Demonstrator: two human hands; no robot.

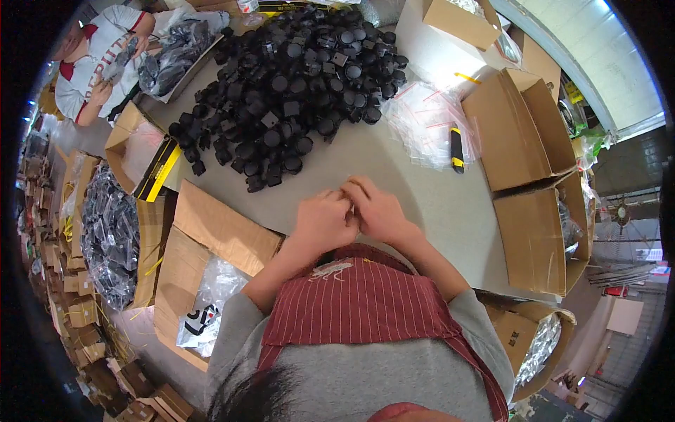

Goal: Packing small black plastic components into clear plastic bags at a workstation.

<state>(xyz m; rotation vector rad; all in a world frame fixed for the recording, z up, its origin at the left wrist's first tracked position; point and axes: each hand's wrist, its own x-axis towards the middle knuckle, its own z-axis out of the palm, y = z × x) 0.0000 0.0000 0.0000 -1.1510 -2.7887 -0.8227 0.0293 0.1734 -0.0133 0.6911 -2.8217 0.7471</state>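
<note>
In the head view, I'm seeing both hands meeting just above the apron [358, 299], near the close edge of the desk [383, 155]. The left hand [322, 219] is curling its fingers inward, and the right hand [378, 209] is bending over to touch it, their fingertips bunching together. Both are sitting narrow rather than spread, but the fingers are hiding whatever may be between them, so I can't tell whether either is holding anything. Beyond them, well clear of the fingers, the pile of black parts [299, 84] is covering the far left and middle of the desk. To its right, clear bags [422, 116] are lying in a loose spread, with a black and yellow cutter [457, 149] resting on them. Brown cartons [517, 133] are standing open at the right, and a co-worker [105, 53] is working at the upper left.
</note>
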